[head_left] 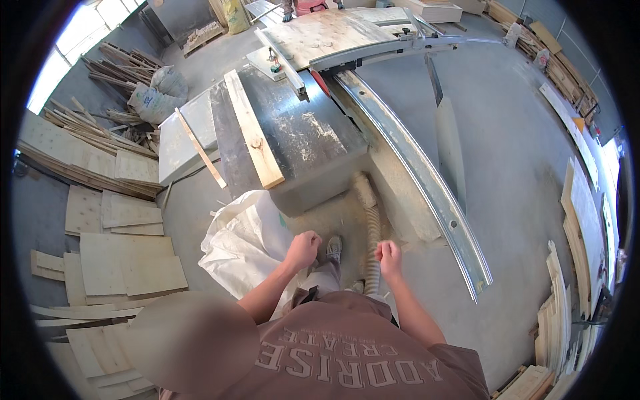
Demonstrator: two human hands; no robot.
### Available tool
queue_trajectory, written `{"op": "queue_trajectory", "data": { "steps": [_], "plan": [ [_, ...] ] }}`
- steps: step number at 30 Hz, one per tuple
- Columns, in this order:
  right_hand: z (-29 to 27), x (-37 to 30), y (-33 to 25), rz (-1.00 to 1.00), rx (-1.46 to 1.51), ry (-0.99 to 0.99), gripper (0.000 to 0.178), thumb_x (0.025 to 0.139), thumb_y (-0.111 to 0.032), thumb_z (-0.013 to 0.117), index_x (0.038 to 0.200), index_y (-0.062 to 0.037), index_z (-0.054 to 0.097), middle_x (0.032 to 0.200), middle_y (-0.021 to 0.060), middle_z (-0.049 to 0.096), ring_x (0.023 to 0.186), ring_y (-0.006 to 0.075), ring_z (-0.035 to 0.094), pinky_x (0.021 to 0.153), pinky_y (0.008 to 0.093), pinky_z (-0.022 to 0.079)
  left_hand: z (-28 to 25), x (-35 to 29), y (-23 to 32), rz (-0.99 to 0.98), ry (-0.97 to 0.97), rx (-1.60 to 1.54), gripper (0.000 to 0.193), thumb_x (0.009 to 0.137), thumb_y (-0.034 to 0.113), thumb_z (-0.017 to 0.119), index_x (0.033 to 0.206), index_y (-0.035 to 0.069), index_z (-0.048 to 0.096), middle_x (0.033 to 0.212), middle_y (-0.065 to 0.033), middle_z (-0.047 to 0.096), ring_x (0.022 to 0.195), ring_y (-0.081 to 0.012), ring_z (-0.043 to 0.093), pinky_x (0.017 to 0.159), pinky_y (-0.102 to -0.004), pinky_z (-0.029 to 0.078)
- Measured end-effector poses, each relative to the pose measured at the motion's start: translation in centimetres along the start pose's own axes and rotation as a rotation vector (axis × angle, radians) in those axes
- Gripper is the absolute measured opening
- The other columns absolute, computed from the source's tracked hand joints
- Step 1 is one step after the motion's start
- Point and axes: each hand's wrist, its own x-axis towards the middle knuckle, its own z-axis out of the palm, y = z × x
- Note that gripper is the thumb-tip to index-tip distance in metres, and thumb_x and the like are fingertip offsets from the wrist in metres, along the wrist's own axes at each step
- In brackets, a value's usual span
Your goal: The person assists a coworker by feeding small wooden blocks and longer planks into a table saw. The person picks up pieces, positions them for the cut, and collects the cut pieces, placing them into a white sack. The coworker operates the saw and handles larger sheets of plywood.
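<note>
My left hand (305, 249) is held in front of me with its fingers curled in, beside a large white woven sack (233, 248) and apart from the machine. Level with it to the right, my right hand (388, 259) is closed in a loose fist above a ribbed hose (372, 233). Nothing shows in either hand. Ahead stands a table saw (300, 133) with a dusty dark top. A long wooden board (253, 133) lies along it, and a narrow wood strip (200, 147) lies farther left. A large plywood sheet (333, 37) rests at the far end.
A long metal rail (427, 180) sticks out from the saw on the right, toward me. Stacked plywood pieces (127, 263) lie on the left. Sheets lean along the right side (580, 220). Past the plywood sheet, another person's gloved hand (288, 16) shows.
</note>
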Motion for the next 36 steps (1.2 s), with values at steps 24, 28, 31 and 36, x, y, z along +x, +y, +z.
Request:
{"op": "queue_trajectory", "data": {
  "steps": [24,28,31,36],
  "plan": [
    [2.9,-3.5,6.5,0.757,0.692,0.001,0.013,0.098,-0.019,0.058,0.087,-0.0114,0.057,0.065,-0.0010,0.047,0.057,0.0165,0.046,0.059,0.0365,0.042,2.1,0.9,1.2,0.127,-0.091,-0.029,0.029,0.093,0.011,0.068,0.117,-0.003,0.065,0.107,-0.0128,0.074,0.098,-0.0219,0.072,0.088,-0.0352,0.057],
    [3.1,-3.6,6.2,0.780,0.661,-0.015,0.013,0.098,-0.021,0.056,0.087,-0.0138,0.058,0.063,-0.0026,0.046,0.056,0.0161,0.046,0.062,0.0370,0.044,2.4,0.8,0.9,0.129,-0.105,-0.047,0.030,0.093,0.012,0.069,0.118,-0.003,0.065,0.108,-0.0126,0.074,0.099,-0.0215,0.071,0.089,-0.0352,0.057],
    [3.3,-3.6,6.2,0.794,0.651,-0.026,0.014,0.098,-0.021,0.056,0.087,-0.0140,0.058,0.064,-0.0025,0.047,0.057,0.0162,0.046,0.062,0.0372,0.044,2.6,0.8,0.7,0.144,-0.102,-0.052,0.030,0.093,0.012,0.069,0.118,-0.003,0.065,0.108,-0.0128,0.074,0.099,-0.0216,0.071,0.089,-0.0353,0.057],
    [3.1,-3.3,6.4,0.781,0.679,-0.043,0.013,0.098,-0.022,0.057,0.088,-0.0141,0.058,0.064,-0.0019,0.048,0.057,0.0163,0.047,0.063,0.0374,0.045,2.3,0.7,1.4,0.093,-0.116,-0.058,0.029,0.094,0.012,0.069,0.119,-0.003,0.065,0.110,-0.0135,0.074,0.099,-0.0217,0.072,0.088,-0.0353,0.057]
  ]
}}
